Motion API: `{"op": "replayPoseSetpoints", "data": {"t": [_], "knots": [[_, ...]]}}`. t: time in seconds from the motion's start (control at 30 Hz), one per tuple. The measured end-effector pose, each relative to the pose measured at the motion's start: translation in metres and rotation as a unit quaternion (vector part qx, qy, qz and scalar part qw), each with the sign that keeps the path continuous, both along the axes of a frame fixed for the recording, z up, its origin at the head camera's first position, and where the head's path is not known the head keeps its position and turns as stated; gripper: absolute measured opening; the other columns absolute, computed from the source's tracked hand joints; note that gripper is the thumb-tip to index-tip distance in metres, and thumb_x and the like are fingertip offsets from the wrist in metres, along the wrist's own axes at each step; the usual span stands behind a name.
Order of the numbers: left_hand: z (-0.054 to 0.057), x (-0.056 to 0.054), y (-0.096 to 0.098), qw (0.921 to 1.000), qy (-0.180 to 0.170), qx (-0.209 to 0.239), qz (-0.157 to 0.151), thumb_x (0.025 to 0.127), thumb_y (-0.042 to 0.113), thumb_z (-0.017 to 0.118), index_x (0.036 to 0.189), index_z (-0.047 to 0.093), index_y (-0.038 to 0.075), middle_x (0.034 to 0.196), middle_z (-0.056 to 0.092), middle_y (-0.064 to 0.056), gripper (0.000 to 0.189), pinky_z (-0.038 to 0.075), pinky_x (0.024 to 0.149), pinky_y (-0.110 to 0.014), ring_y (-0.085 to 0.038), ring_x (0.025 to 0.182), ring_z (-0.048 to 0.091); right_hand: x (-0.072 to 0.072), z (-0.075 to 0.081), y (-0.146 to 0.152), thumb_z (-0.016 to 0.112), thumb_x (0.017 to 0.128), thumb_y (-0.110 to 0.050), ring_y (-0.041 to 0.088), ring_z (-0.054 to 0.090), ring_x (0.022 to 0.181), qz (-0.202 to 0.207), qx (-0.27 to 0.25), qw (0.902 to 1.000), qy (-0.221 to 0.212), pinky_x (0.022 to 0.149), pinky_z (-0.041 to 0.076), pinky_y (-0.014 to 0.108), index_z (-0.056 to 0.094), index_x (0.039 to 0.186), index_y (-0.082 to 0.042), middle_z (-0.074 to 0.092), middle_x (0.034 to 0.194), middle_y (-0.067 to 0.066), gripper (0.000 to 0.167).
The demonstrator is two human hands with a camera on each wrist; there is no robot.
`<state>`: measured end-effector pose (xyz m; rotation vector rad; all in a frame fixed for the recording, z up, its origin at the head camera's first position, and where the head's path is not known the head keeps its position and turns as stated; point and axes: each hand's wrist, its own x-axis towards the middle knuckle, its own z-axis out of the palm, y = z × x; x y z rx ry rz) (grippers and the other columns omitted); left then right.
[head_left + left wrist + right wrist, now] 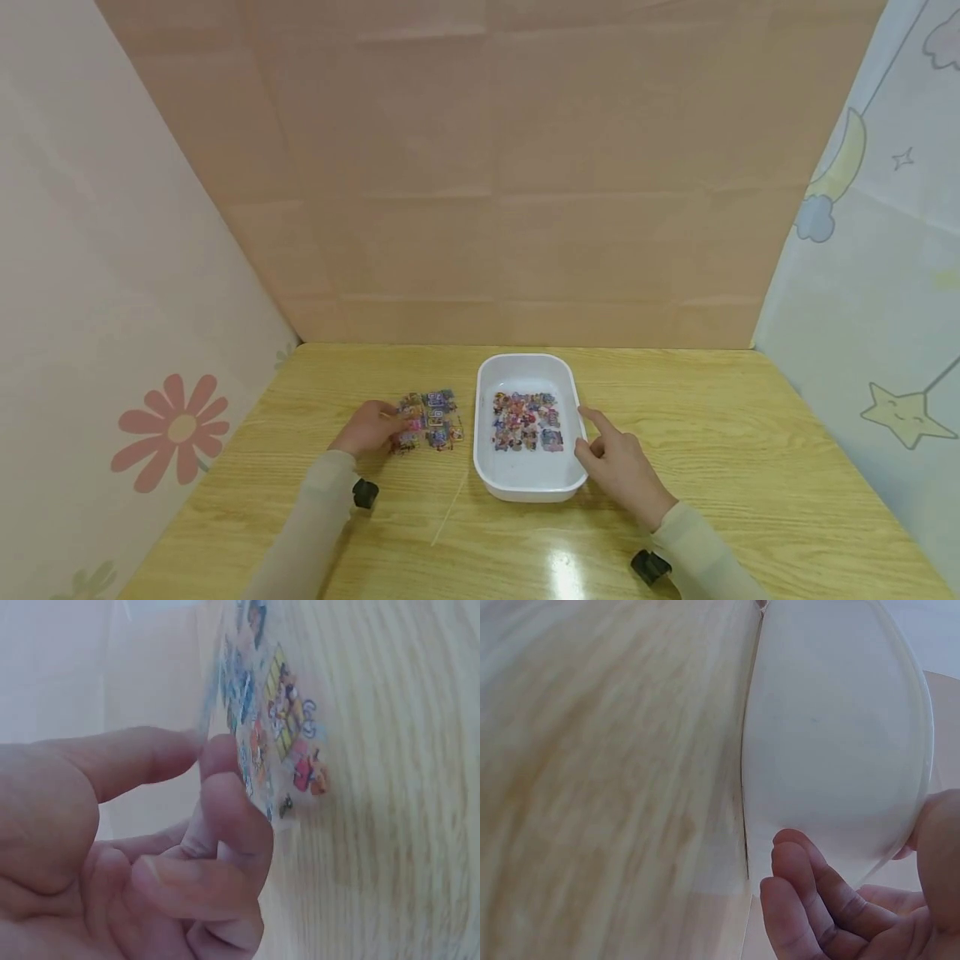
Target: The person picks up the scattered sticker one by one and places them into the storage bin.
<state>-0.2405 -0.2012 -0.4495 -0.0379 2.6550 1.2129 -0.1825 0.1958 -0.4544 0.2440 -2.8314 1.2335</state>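
Basically, going L to R: our L hand (372, 429) pinches the near edge of a clear printed film (289, 724) btwn thumb and index, other fingers loosely bent. That film lies on the table (405, 517) to the hand's R, just L of the white tub (532, 477), so L is def. the nearer hand. The tub's long axis runs away from us; more printed pieces (525, 421) sit inside. Our R hand (622, 471), part-closed, grips the tub's R rim, fingers vs. the outer wall.
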Motion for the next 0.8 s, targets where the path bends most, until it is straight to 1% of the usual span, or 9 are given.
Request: {"op": "replayPoseSetpoints", "data": {"t": [0.03, 0.1, 0.2, 0.23, 0.33, 0.43, 0.57, 0.67, 0.8], "knots": [[0.0, 0.0, 0.0, 0.9999, 0.001, 0.013, 0.003, 0.101, 0.02, 0.061, 0.131, 0.055, -0.012, 0.087, 0.07, -0.012, 0.044, 0.052, 0.067, -0.037, -0.021, 0.066, 0.063, 0.0, 0.0, 0.0, 0.059, 0.099, -0.019, 0.012, 0.056, 0.057, 0.001, -0.001, 1.0, 0.001, 0.054, 0.046, 0.026, 0.044, 0.149, -0.008, 0.069, 0.074, 0.001, 0.053], [-0.001, -0.001, -0.001, 0.9995, 0.003, 0.031, 0.009, 0.101, 0.016, 0.061, 0.124, 0.062, -0.008, 0.083, 0.07, -0.011, 0.034, 0.051, 0.062, -0.035, -0.02, 0.064, 0.062, -0.001, -0.001, 0.0, 0.059, 0.099, -0.019, 0.012, 0.056, 0.057, 0.003, -0.001, 1.0, 0.004, 0.054, 0.047, 0.026, 0.044, 0.149, -0.008, 0.069, 0.073, 0.0, 0.053], [-0.001, 0.0, -0.002, 0.9981, 0.01, 0.059, 0.014, 0.102, 0.011, 0.058, 0.114, 0.067, -0.005, 0.084, 0.07, -0.012, 0.023, 0.05, 0.059, -0.036, -0.022, 0.063, 0.061, -0.002, -0.002, 0.001, 0.06, 0.099, -0.018, 0.011, 0.057, 0.056, 0.005, -0.001, 1.0, 0.008, 0.054, 0.047, 0.026, 0.045, 0.149, -0.007, 0.069, 0.072, -0.001, 0.053], [-0.001, 0.0, -0.003, 0.9975, 0.011, 0.068, 0.016, 0.102, 0.01, 0.056, 0.113, 0.067, -0.006, 0.086, 0.07, -0.014, 0.022, 0.051, 0.06, -0.037, -0.023, 0.064, 0.062, -0.002, -0.003, 0.001, 0.06, 0.099, -0.018, 0.011, 0.057, 0.056, 0.006, 0.0, 0.9999, 0.009, 0.054, 0.047, 0.026, 0.045, 0.148, -0.007, 0.069, 0.072, -0.001, 0.053], [0.0, 0.001, -0.005, 0.9961, 0.017, 0.085, 0.017, 0.103, 0.007, 0.053, 0.116, 0.063, -0.008, 0.093, 0.071, -0.017, 0.022, 0.052, 0.062, -0.038, -0.024, 0.068, 0.063, -0.003, -0.004, 0.001, 0.06, 0.098, -0.018, 0.011, 0.057, 0.055, 0.006, 0.001, 0.9999, 0.01, 0.054, 0.047, 0.026, 0.045, 0.148, -0.007, 0.069, 0.072, -0.001, 0.053], [0.001, 0.0, -0.007, 0.9949, 0.017, 0.097, 0.02, 0.104, 0.008, 0.052, 0.119, 0.061, -0.008, 0.099, 0.071, -0.016, 0.024, 0.053, 0.066, -0.038, -0.025, 0.076, 0.065, -0.003, -0.004, 0.001, 0.06, 0.098, -0.018, 0.011, 0.056, 0.055, 0.008, 0.0, 0.9999, 0.011, 0.053, 0.047, 0.026, 0.045, 0.148, -0.007, 0.069, 0.071, -0.001, 0.053], [0.001, -0.003, -0.01, 0.9949, 0.018, 0.097, 0.021, 0.104, 0.014, 0.053, 0.121, 0.061, -0.005, 0.103, 0.071, -0.015, 0.027, 0.051, 0.062, -0.037, -0.027, 0.077, 0.064, -0.003, -0.004, 0.001, 0.06, 0.099, -0.018, 0.011, 0.056, 0.054, 0.009, -0.001, 0.9999, 0.009, 0.053, 0.047, 0.026, 0.045, 0.148, -0.007, 0.069, 0.071, -0.001, 0.053], [0.003, -0.006, -0.013, 0.9954, 0.018, 0.092, 0.023, 0.105, 0.019, 0.053, 0.123, 0.06, -0.004, 0.104, 0.07, -0.016, 0.03, 0.047, 0.058, -0.035, -0.028, 0.076, 0.064, -0.004, -0.004, 0.002, 0.059, 0.099, -0.018, 0.011, 0.056, 0.055, 0.008, -0.002, 0.9999, 0.007, 0.053, 0.046, 0.026, 0.045, 0.148, -0.007, 0.069, 0.072, 0.0, 0.053], [0.008, -0.008, -0.014, 0.9945, 0.012, 0.1, 0.027, 0.105, 0.02, 0.053, 0.123, 0.061, -0.003, 0.106, 0.068, -0.019, 0.029, 0.043, 0.054, -0.033, -0.029, 0.077, 0.061, -0.004, -0.004, 0.002, 0.059, 0.099, -0.018, 0.011, 0.056, 0.055, 0.008, -0.002, 1.0, 0.005, 0.053, 0.046, 0.026, 0.045, 0.149, -0.007, 0.069, 0.072, 0.0, 0.053]]}}
